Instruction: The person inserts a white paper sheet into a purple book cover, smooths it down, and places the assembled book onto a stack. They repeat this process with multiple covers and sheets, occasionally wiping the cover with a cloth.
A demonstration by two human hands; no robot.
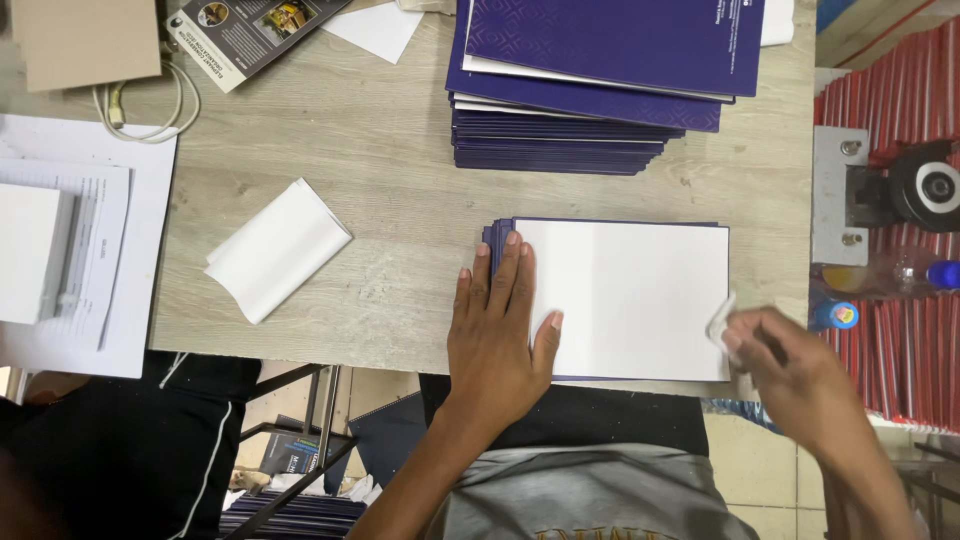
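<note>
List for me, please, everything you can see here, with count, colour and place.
white sheet: one, on small purple stack, table front
purple cover stack: one tall pile, table back
folded white paper: one, table left of centre
brochure: one, dark, back left
cable: one, white, back left
table: one, pale wood grain
left hand: flat on the sheet's left edge
right hand: pinching a small white piece at the sheet's right edge

worktop: pale grey wood-grain, lit evenly | floor: light tiles showed below the front edge | dark metal frame stood under the worktop | right: rows of red spines beside a grey metal bracket carrying a black round fitting
</note>
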